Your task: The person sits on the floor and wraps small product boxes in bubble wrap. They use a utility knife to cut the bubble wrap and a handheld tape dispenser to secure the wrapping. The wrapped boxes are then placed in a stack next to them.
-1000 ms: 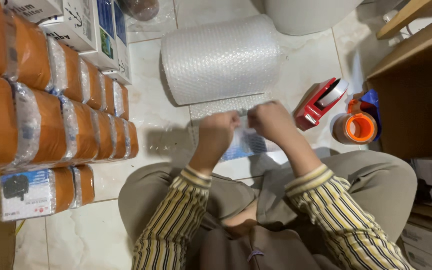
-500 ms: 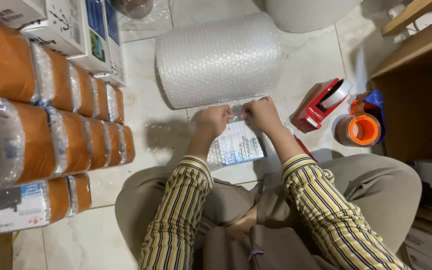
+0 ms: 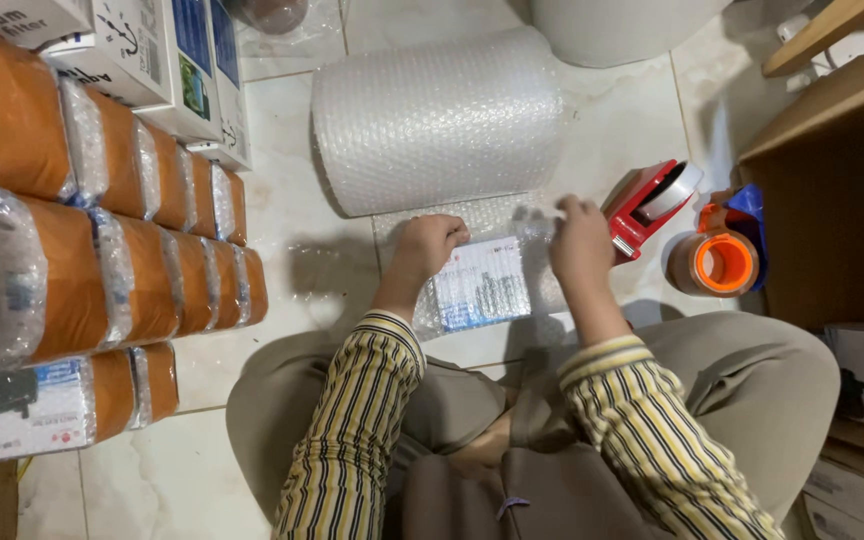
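Two hands: left hand [image 3: 430, 246] clenched, right hand [image 3: 579, 245] grip pinching bumpy bubble wrap [image 3: 512, 222] over flat box [image 3: 480, 284].

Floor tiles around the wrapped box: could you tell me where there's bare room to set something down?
Bare tile lies between the orange packages and the bubble wrap roll, left of the left hand. By the right hand, tape dispenser and tape roll crowd it.
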